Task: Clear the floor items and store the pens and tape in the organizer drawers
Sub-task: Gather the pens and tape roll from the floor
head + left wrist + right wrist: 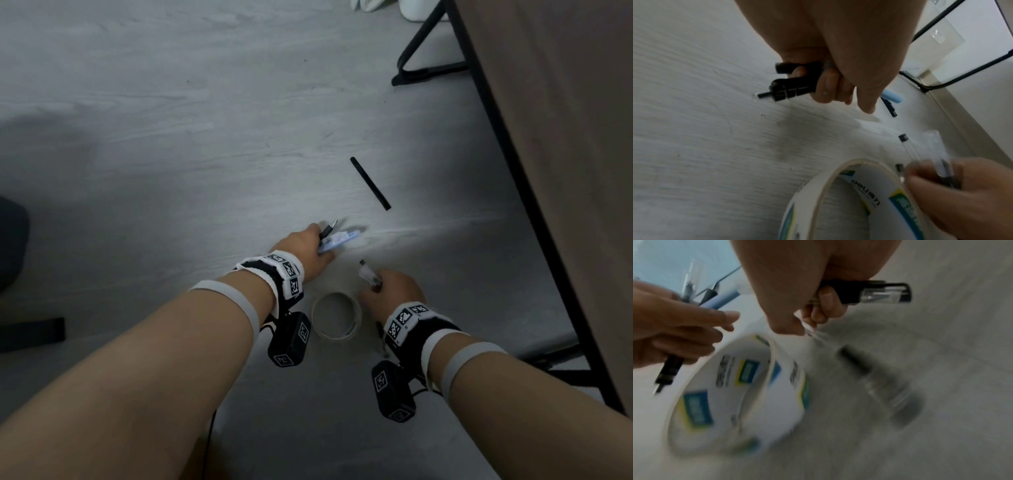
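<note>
Low over the grey floor, my left hand point(317, 248) grips a bundle of pens point(337, 238): black barrels point(791, 88) and a light-blue one point(892, 97). Just to its right, my right hand point(375, 289) grips a clear pen with black ends point(869, 292), its fingers close to the rim of the tape. The white masking tape roll point(337, 319) lies flat on the floor between both wrists. Farther out on the floor lies a loose black pen point(370, 183). Another clear pen point(879, 386), blurred, lies on the floor beside my right hand.
A brown table top with a black frame point(534, 205) runs down the right side, and its leg point(421, 51) stands at the upper right. A dark object point(13, 240) sits at the left edge. White shoes point(418, 10) are at the top.
</note>
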`<state>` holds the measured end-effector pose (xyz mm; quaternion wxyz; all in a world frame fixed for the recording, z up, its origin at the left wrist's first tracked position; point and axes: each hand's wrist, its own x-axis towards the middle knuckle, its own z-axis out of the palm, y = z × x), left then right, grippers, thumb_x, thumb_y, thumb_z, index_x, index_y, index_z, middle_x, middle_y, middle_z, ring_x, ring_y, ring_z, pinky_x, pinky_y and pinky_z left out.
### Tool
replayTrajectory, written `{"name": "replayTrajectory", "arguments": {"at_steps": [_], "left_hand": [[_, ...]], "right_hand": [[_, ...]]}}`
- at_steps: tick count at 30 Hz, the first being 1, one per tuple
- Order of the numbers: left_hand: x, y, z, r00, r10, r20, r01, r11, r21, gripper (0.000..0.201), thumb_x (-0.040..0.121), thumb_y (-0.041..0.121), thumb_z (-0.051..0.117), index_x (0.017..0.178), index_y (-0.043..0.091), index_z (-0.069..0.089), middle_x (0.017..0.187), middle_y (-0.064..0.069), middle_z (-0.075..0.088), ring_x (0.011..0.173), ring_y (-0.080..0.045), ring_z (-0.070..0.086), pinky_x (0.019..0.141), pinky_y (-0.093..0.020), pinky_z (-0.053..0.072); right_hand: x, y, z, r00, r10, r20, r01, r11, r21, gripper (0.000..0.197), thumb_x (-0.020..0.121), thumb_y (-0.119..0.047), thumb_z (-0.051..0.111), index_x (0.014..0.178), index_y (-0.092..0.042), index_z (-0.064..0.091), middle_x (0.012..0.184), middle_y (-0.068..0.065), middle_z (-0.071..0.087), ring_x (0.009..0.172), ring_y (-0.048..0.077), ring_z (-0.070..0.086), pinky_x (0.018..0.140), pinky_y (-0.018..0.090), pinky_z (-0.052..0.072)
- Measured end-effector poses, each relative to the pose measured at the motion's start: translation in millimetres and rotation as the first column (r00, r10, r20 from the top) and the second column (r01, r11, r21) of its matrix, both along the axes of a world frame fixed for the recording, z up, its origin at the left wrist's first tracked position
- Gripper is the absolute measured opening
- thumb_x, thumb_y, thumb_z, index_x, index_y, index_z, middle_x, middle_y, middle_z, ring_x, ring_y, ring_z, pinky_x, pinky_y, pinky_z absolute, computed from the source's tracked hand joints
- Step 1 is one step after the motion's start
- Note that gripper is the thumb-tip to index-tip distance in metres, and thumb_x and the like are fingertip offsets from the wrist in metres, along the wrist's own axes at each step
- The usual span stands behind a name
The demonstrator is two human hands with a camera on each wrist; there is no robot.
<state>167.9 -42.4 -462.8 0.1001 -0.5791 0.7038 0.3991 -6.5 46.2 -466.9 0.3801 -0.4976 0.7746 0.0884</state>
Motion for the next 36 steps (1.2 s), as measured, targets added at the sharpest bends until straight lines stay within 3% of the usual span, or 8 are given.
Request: {"name": "replayTrajectory", "arguments": {"at_steps": [4,9,15,17,21,24,28,36], "left_hand": [[13,-2,3,0.985,0.139,-0.099,-0.134,0.989,0.056,0.054,0.095,0.053,0.045,0.131,0.013,0.051,0.117,-0.014,0.064,0.097,-0.030,0.060,0.078,-0.030,0.045],[35,-4,0,0.921,0.337,-0.196,-0.328,0.941,0.080,0.029,0.097,0.047,0.046,0.096,0.017,0.048,0.085,-0.006,0.059,0.073,-0.027,0.059,0.068,-0.030,0.045],[45,8,5,0.823,0.495,-0.279,-0.446,0.867,0.223,0.017,0.098,0.021,0.049,0.083,0.014,0.054,0.068,-0.009,0.056,0.056,-0.026,0.055,0.065,-0.040,0.054],[47,11,6,0.866,0.434,-0.250,-0.393,0.898,0.199,0.016,0.097,0.022,0.050,0.085,0.016,0.058,0.069,-0.004,0.054,0.055,-0.021,0.051,0.062,-0.033,0.048],[46,22,16,0.890,0.380,-0.252,-0.314,0.911,0.266,0.030,0.083,0.041,0.072,0.091,0.013,0.063,0.065,0.004,0.054,0.053,-0.011,0.051,0.053,-0.021,0.041],[33,34,17,0.954,0.218,-0.206,-0.161,0.951,0.263,0.042,0.070,0.043,0.083,0.095,0.017,0.063,0.069,0.008,0.051,0.060,-0.009,0.050,0.054,-0.021,0.038],[13,53,8,0.998,-0.042,-0.055,0.053,0.978,0.202,0.051,0.074,0.035,0.080,0.113,0.014,0.056,0.094,-0.002,0.063,0.086,-0.024,0.061,0.071,-0.029,0.048],[34,63,37,0.973,0.230,0.030,-0.232,0.966,0.113,0.030,0.091,0.021,0.056,0.120,0.015,0.059,0.105,-0.008,0.067,0.091,-0.028,0.062,0.073,-0.029,0.044]], "right_hand": [[-5,-46,6,0.999,-0.046,0.019,0.049,0.979,-0.198,0.026,0.097,-0.032,0.045,0.117,-0.018,0.055,0.113,0.009,0.067,0.102,0.033,0.064,0.090,0.038,0.050],[-11,-114,18,1.000,0.001,-0.001,-0.001,0.937,-0.349,0.021,0.101,-0.025,0.042,0.121,-0.018,0.045,0.096,0.004,0.057,0.082,0.029,0.058,0.072,0.031,0.042],[-10,-159,14,0.977,0.088,-0.195,-0.119,0.981,-0.153,0.053,0.095,-0.022,0.058,0.139,-0.007,0.031,0.122,0.020,0.058,0.101,0.039,0.062,0.078,0.040,0.049],[-10,-160,8,0.967,0.098,-0.236,-0.127,0.986,-0.111,0.051,0.092,-0.020,0.063,0.133,-0.002,0.039,0.127,0.020,0.057,0.112,0.040,0.060,0.088,0.041,0.049],[-9,-145,4,0.964,0.158,-0.213,-0.170,0.985,-0.041,0.022,0.089,-0.020,0.060,0.107,-0.006,0.060,0.091,0.013,0.066,0.082,0.032,0.065,0.070,0.032,0.054],[-3,-129,11,0.976,0.150,-0.159,-0.149,0.989,0.016,0.020,0.083,-0.028,0.064,0.075,-0.019,0.048,0.068,0.004,0.053,0.058,0.024,0.053,0.048,0.024,0.036],[-1,-110,12,0.995,0.064,-0.080,-0.068,0.997,-0.046,0.022,0.082,-0.030,0.052,0.067,-0.014,0.049,0.072,0.008,0.058,0.060,0.026,0.055,0.048,0.024,0.033],[1,-91,63,0.988,-0.052,0.143,0.063,0.995,-0.075,0.019,0.087,-0.019,0.050,0.082,-0.013,0.068,0.072,0.007,0.075,0.063,0.024,0.065,0.065,0.030,0.050]]}}
